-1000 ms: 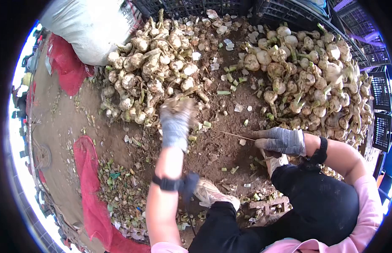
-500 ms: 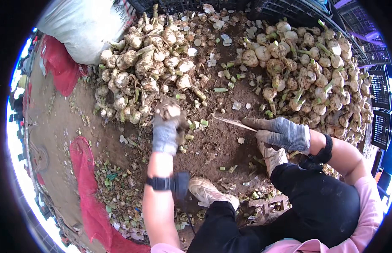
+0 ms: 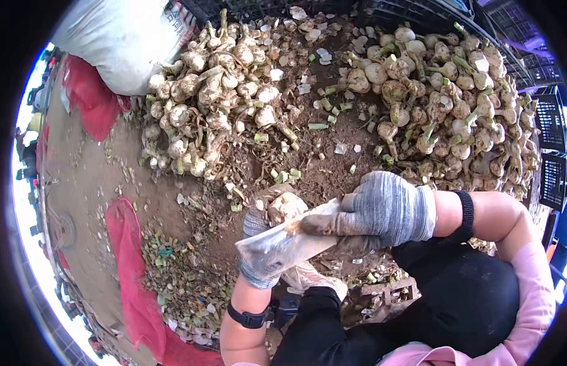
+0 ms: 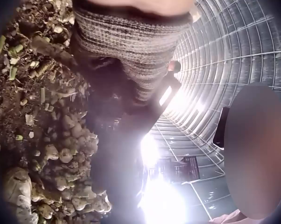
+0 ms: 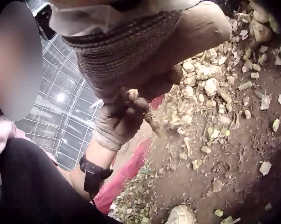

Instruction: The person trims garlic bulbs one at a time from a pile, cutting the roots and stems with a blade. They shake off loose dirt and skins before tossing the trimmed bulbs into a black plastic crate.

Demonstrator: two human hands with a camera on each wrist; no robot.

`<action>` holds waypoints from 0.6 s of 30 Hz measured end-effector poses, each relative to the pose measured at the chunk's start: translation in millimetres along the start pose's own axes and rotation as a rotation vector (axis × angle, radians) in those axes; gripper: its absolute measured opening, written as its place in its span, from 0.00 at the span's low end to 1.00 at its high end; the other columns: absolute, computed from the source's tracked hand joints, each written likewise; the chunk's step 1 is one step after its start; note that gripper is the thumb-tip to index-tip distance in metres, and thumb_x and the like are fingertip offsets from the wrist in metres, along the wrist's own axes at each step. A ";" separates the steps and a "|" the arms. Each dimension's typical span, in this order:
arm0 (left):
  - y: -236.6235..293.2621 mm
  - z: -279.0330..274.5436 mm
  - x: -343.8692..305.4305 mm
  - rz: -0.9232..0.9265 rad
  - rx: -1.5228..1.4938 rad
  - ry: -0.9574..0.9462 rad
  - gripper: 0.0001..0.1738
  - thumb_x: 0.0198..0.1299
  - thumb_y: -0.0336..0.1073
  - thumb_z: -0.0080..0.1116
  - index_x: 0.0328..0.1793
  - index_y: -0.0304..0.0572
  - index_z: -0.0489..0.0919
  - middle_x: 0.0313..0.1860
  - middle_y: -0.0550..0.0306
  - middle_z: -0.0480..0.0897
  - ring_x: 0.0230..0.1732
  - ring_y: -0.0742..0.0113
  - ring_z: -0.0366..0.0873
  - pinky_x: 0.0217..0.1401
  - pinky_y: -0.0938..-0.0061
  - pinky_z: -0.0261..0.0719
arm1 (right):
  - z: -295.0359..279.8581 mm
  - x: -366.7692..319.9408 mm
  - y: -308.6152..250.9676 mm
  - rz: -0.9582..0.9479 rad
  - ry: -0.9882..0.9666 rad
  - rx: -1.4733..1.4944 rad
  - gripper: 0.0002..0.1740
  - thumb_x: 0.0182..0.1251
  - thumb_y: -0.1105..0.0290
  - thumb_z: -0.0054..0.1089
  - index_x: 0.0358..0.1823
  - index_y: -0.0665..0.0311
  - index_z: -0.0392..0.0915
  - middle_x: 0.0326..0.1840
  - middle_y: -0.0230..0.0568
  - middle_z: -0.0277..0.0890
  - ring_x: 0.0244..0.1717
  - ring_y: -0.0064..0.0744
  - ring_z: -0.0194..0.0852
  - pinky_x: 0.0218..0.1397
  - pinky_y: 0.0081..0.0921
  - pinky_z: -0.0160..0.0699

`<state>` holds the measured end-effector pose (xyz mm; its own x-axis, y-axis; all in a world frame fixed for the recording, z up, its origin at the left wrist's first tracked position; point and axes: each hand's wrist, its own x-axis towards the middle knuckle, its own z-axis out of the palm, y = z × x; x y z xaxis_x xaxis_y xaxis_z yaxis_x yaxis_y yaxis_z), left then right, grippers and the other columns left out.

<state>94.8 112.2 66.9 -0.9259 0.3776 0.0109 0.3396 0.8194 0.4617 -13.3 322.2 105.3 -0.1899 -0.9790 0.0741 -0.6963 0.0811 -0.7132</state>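
In the head view, my gloved left hand [image 3: 254,224] holds a soil-covered garlic bulb [image 3: 286,207], partly hidden behind a blade. My right hand [image 3: 384,210], in a grey knit glove with soiled fingers, grips a knife [image 3: 289,245]. Its broad, smeared blade slants across the left hand and lies right at the bulb. From the right wrist, the left hand [image 5: 119,123] appears beneath the right, and the blade [image 5: 203,35] juts out to the upper right. The left wrist view is mostly dark glove and glare.
Garlic heaps lie at the left [image 3: 210,91] and right [image 3: 448,104]. A white sack [image 3: 125,43], red netting [image 3: 125,262] and black crates [image 3: 552,125] border the ground. Cut stem pieces [image 3: 318,126] litter the soil. A shoe [image 3: 323,283] is just below the hands.
The left hand has come back from the left heap toward my body with a garlic bulb. My right hand has swung the knife leftward, bringing its blade over to the bulb.
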 end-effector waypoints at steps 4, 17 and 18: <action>-4.2 13.2 -2.6 -0.027 -0.096 0.053 0.21 0.43 0.55 0.66 0.44 0.61 0.84 0.31 0.62 0.81 0.37 0.64 0.78 0.45 0.65 0.74 | 4.8 3.3 -1.8 0.005 -0.051 -0.021 0.35 0.63 0.53 0.57 0.71 0.51 0.62 0.21 0.38 0.69 0.16 0.40 0.71 0.19 0.35 0.68; 22.9 4.9 -27.8 -0.541 -1.143 0.374 0.34 0.45 0.34 0.75 0.57 0.42 0.67 0.47 0.53 0.75 0.43 0.64 0.76 0.49 0.66 0.79 | 27.6 -81.4 68.9 0.586 0.165 -0.017 0.30 0.69 0.59 0.54 0.72 0.48 0.60 0.30 0.51 0.79 0.32 0.48 0.82 0.35 0.34 0.82; 19.0 6.6 -25.0 -0.450 -1.027 0.383 0.34 0.45 0.32 0.74 0.57 0.41 0.67 0.48 0.53 0.75 0.44 0.63 0.76 0.49 0.67 0.79 | 21.1 -80.5 60.5 0.634 0.078 -0.014 0.31 0.69 0.59 0.53 0.72 0.52 0.59 0.33 0.52 0.80 0.34 0.49 0.82 0.39 0.35 0.82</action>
<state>125.5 121.2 69.5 -0.9767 -0.1531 -0.1505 -0.1597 0.0494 0.9859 -25.6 402.0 41.5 -0.6177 -0.7234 -0.3084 -0.4410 0.6433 -0.6258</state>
